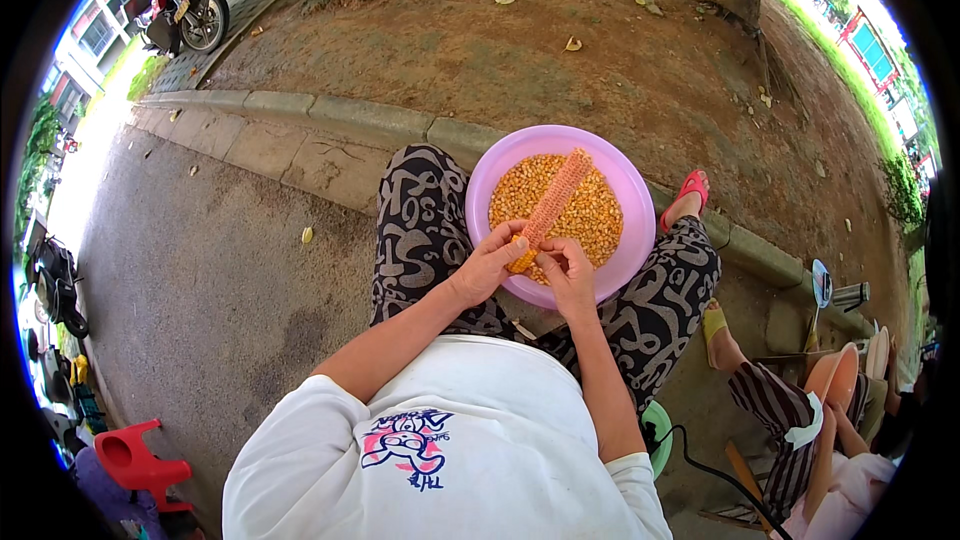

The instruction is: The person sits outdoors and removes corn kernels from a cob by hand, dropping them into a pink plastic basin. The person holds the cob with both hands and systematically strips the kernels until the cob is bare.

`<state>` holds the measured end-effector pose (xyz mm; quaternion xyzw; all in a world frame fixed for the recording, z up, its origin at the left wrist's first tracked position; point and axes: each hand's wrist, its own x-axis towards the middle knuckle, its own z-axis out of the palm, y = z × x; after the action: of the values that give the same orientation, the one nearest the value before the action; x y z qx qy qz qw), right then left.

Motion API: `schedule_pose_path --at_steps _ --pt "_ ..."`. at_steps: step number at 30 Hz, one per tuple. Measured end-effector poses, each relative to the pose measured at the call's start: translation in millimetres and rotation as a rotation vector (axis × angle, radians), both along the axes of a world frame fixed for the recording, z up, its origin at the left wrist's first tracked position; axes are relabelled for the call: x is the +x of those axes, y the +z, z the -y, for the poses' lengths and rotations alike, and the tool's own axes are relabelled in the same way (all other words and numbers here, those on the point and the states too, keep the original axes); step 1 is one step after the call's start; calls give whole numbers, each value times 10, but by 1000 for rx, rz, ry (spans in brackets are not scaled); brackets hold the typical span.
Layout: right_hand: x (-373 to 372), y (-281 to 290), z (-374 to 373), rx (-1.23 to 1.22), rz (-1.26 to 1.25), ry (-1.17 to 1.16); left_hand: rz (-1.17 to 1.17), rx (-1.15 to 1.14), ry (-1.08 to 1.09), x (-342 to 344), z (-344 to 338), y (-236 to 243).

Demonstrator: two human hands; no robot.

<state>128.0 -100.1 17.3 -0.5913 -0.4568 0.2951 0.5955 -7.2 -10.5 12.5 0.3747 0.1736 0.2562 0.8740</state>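
Observation:
A mostly bare corn cob (559, 194), with some yellow kernels left at its lower end, slants up over a lilac plastic basin (637, 212) between my patterned-trousered legs. Loose orange-yellow corn kernels (596, 224) cover the bottom of the basin. My left hand (491, 264) grips the cob's lower end, fingers wrapped round it. Just to its right, my right hand (567, 275) is closed on that same end, thumb and fingers at the kernels.
A curb (384, 122) borders bare earth ahead. A red stool (138, 470) stands at lower left, parked scooters beyond. At lower right another person (773, 410) sits with an orange basin (834, 372). A green object (658, 436) with a cable lies by my right side.

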Motion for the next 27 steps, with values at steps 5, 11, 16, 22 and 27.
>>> schedule_pose_path --at_steps 5,11,16,22,27 --pt "9 -12 -3 15 17 9 -8 27 2 0 2 11" --pt "0 6 0 24 47 15 -16 97 -17 2 -6 5" --pt "-9 40 6 40 101 6 -17 139 -25 4 -15 -36" --pt "2 16 -5 62 171 -9 -35 143 -23 9 -15 -41" --pt "4 14 -10 57 182 -15 -51 168 -15 2 -13 -38"
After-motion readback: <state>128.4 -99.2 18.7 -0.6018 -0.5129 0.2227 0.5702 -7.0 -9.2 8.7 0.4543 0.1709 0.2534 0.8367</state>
